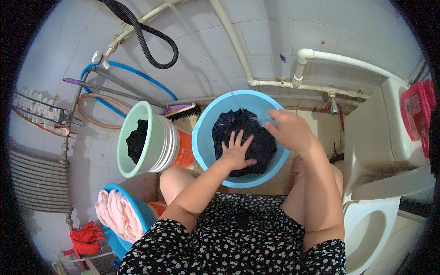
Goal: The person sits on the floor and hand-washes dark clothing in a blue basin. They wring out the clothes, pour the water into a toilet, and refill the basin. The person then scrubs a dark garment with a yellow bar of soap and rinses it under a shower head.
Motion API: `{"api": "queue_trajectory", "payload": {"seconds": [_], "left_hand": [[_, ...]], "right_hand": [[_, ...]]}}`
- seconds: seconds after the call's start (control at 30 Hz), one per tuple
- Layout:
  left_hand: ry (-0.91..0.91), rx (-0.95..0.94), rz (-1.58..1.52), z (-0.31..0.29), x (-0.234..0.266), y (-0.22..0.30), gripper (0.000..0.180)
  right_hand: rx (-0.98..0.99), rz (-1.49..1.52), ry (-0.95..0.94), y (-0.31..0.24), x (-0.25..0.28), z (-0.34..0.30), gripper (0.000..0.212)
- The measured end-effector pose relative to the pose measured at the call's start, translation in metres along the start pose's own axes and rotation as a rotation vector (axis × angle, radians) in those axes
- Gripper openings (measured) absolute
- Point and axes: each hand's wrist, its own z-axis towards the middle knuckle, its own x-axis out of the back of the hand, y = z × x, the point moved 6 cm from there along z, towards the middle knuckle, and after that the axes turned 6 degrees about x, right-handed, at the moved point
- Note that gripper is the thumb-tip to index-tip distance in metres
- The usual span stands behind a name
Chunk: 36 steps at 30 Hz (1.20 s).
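Observation:
A light blue plastic basin (250,183) stands on the floor in front of me. Wet black cloth (229,126) is bunched inside it, and its kind of garment cannot be made out. My left hand (236,152) lies spread on the cloth, palm down, with its fingers apart. Over the basin's right rim hovers my right hand (291,129), fingers loosely bent and apart, holding nothing that I can see. A thin stream of water (223,78) runs down into the basin from above.
To the left, a pale green basin (145,110) with black cloth rests on a white bucket (169,144). Pink fabric (117,213) fills a blue tub (142,208) nearer me. A scrub brush (181,110) lies by the wall. At right is a toilet (373,229); pipes (275,84) line the wall.

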Motion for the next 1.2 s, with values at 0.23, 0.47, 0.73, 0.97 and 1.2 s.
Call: {"api": "queue_trajectory", "payload": {"seconds": [0.23, 0.47, 0.73, 0.97, 1.2], "left_hand": [[-0.166, 0.138, 0.278, 0.052, -0.063, -0.012, 0.097], [-0.117, 0.159, 0.246, 0.079, -0.065, -0.015, 0.090], [-0.066, -0.050, 0.040, 0.047, -0.016, -0.033, 0.078], [-0.335, 0.128, 0.315, 0.016, -0.047, -0.044, 0.101], [-0.044, 0.219, 0.419, 0.053, -0.085, -0.031, 0.077]], "right_hand": [[-0.039, -0.024, -0.067, -0.003, -0.003, 0.002, 0.030], [-0.051, -0.074, -0.140, 0.002, -0.013, 0.001, 0.036], [-0.092, -0.101, -0.196, 0.003, -0.027, 0.006, 0.031], [-0.084, -0.122, -0.226, -0.010, -0.032, -0.001, 0.034], [-0.156, -0.122, -0.283, -0.009, -0.022, 0.004, 0.038]]}}
